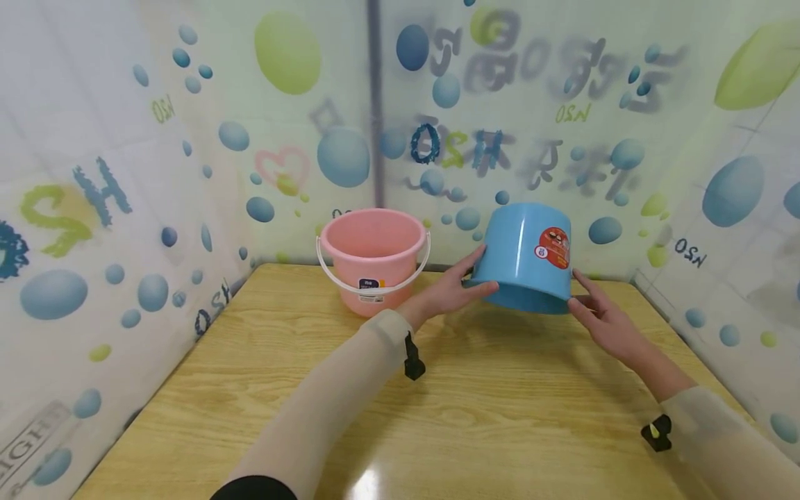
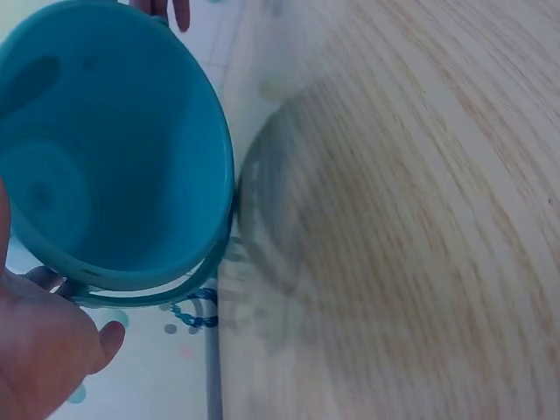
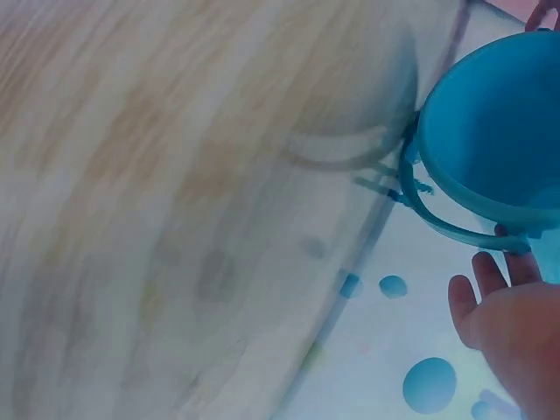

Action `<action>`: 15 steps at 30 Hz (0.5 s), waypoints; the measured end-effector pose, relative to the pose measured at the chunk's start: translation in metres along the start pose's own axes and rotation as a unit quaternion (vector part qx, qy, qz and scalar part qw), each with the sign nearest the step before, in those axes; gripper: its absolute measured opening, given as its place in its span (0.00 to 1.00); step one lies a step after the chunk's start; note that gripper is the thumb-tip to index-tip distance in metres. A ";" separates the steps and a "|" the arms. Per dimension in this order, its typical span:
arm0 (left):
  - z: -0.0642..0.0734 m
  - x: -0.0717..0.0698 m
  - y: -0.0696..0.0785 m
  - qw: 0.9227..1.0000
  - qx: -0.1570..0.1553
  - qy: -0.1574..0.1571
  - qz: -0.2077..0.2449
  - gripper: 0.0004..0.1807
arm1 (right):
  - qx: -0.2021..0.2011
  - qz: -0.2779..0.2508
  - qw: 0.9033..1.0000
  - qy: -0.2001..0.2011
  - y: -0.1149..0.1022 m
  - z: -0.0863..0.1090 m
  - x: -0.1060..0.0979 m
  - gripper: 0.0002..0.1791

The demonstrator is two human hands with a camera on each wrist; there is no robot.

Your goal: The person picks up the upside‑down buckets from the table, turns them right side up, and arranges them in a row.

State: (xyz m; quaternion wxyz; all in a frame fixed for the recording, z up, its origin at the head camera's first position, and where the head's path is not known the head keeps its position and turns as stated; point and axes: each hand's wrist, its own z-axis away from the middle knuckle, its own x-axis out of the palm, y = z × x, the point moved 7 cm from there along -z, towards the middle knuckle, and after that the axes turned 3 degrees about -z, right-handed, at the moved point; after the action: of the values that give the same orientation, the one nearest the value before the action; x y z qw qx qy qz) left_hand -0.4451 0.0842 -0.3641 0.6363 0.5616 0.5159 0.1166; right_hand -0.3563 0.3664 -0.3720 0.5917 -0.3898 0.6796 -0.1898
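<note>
A blue bucket [image 1: 521,243] with a red label is held above the table, tipped over so its mouth faces down and toward me. My left hand [image 1: 446,290] grips it at the rim on the left, thumb in front. On the opposite side my right hand [image 1: 606,323] holds the rim and lower wall. Both wrist views look into the bucket's bare inside, and its blue handle [image 3: 455,234] hangs along the rim. A pink bucket [image 1: 375,260] stands upright on the table, left of the blue one, its white handle [image 1: 350,286] lowered across the front.
The wood-grain table [image 1: 487,410] reaches back to a wall sheet [image 1: 344,62] printed with blue and green dots and letters. Similar sheets close off the left and right sides. The pink bucket stands close behind my left forearm.
</note>
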 end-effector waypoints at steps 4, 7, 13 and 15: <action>0.004 -0.007 0.008 1.000 0.012 0.016 -0.009 0.52 | -0.009 -0.023 1.000 0.019 -0.006 0.001 -0.004 0.41; 0.007 -0.014 0.012 0.999 0.024 0.026 -0.011 0.52 | -0.021 -0.044 0.999 0.018 -0.014 0.000 -0.005 0.43; 0.013 -0.023 0.020 0.999 0.040 0.026 0.008 0.54 | -0.049 -0.076 0.995 0.034 -0.027 -0.002 -0.007 0.46; 0.014 -0.025 0.021 0.999 0.039 0.025 0.011 0.55 | -0.052 -0.080 0.995 0.040 -0.031 -0.002 -0.008 0.46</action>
State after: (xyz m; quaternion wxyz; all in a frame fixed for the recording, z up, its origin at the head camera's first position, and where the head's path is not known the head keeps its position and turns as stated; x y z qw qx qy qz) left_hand -0.4359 0.0653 -0.3356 0.5992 0.5889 0.5294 0.1173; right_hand -0.3488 0.3527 -0.3441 0.5257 -0.4650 0.6786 -0.2166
